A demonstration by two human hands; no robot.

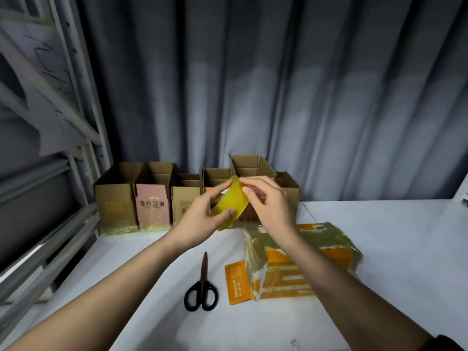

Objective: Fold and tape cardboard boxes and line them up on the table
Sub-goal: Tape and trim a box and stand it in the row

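Note:
Both my hands are raised above the white table (392, 249), holding a yellowish roll of tape (231, 201). My left hand (202, 216) grips the roll from the left, thumb on its lower face. My right hand (268, 198) pinches the roll's top edge with thumb and fingertips. Below my right forearm lies an orange and white cardboard box (316, 257), wrapped in greenish tape, with one orange flap (238, 282) spread flat on the table. A row of several open brown boxes (152, 196) stands along the back edge.
Black-handled scissors (202, 287) lie shut on the table, in front of me, left of the orange box. A grey curtain (278, 84) hangs behind the row. A metal shelf frame (63, 110) stands at the left.

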